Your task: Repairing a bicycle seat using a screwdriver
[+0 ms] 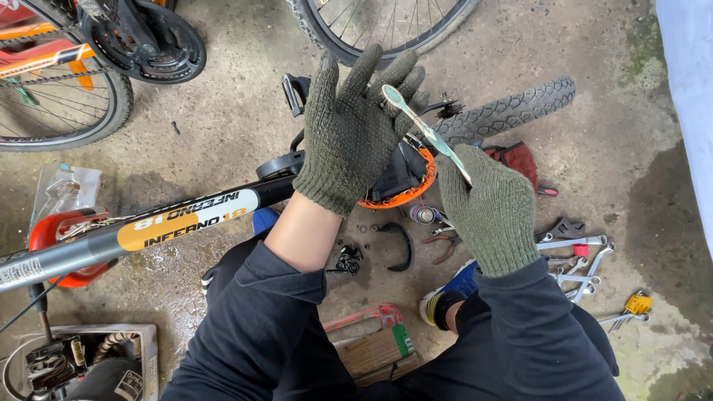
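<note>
Head view: your right hand (490, 212) pinches a flat wrench (427, 132) above the bike frame (186, 217), left hand (355, 130) spread open against its far tip. Knit gloves may slip; it could drop onto the chainguard (397, 199).

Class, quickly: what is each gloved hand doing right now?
Left hand: open, fingers spread, holding nothing.
Right hand: closed on a thin flat wrench.

Single head view, straight down, close in
Looking from above onto gloved hands, knees and concrete floor (223, 245) just below
</note>
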